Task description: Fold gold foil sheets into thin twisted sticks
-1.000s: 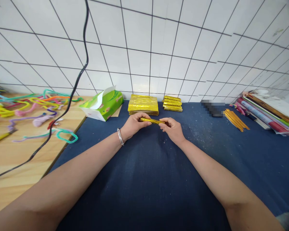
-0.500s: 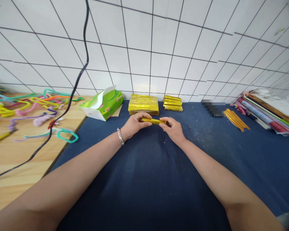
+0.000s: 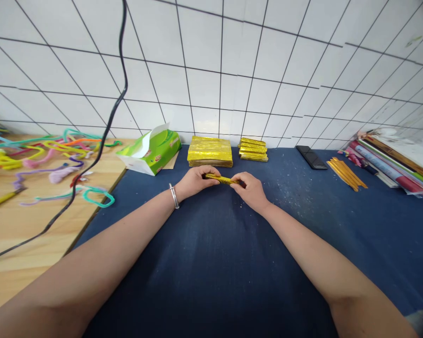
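Note:
A narrow folded strip of gold paper [image 3: 224, 180] is stretched between my two hands above the dark blue cloth [image 3: 211, 263]. My left hand [image 3: 196, 182], with a silver bangle at the wrist, pinches its left end. The right end is pinched by my right hand [image 3: 250, 188], whose fingers partly hide it. Just behind my hands lies a thick stack of gold paper sheets [image 3: 210, 152]. To the right of that stack is a smaller pile of folded gold strips [image 3: 253, 149].
A green tissue pack [image 3: 155, 150] stands left of the stack. Coloured fuzzy stems [image 3: 98, 197] lie on the wooden surface [image 3: 38, 253], crossed by a black cable [image 3: 107, 129]. Rightward are a phone [image 3: 310, 157], orange-gold strips [image 3: 347, 173] and a pile of books [image 3: 391, 164].
My right hand has moved slightly left along the gold strip, and its fingers cover more of the right end. My left hand has shifted slightly left.

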`<state>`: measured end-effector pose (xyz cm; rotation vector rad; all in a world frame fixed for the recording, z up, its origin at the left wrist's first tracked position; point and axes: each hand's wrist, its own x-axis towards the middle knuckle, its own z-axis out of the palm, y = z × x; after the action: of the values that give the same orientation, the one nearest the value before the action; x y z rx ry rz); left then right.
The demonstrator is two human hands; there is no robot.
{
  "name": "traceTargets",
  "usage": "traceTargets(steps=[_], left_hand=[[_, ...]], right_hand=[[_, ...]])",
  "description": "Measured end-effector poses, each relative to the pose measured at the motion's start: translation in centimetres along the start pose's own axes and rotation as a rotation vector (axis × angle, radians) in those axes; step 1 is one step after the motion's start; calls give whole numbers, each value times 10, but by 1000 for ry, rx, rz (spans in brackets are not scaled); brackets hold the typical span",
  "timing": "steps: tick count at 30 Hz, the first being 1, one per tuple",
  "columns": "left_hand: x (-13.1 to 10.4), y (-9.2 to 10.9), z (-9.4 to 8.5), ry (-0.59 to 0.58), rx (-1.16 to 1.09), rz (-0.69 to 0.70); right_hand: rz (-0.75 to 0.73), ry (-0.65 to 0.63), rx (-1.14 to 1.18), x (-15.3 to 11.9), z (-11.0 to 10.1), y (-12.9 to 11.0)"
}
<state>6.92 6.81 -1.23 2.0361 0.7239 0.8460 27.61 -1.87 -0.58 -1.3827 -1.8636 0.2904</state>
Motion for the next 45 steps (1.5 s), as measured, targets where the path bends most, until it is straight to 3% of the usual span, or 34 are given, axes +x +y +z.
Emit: traceTargets(steps=[8,31,45], left_hand=[[1,-9,-3,-63,152,9],[2,-11,-3,-79,237,78],[1,-12,-2,-62,241,77]], right_hand=[[-95,-73,-185,0,5,4],[-112,-78,-250,-1,6,1],[-48,-26,-212,-1,4,0]])
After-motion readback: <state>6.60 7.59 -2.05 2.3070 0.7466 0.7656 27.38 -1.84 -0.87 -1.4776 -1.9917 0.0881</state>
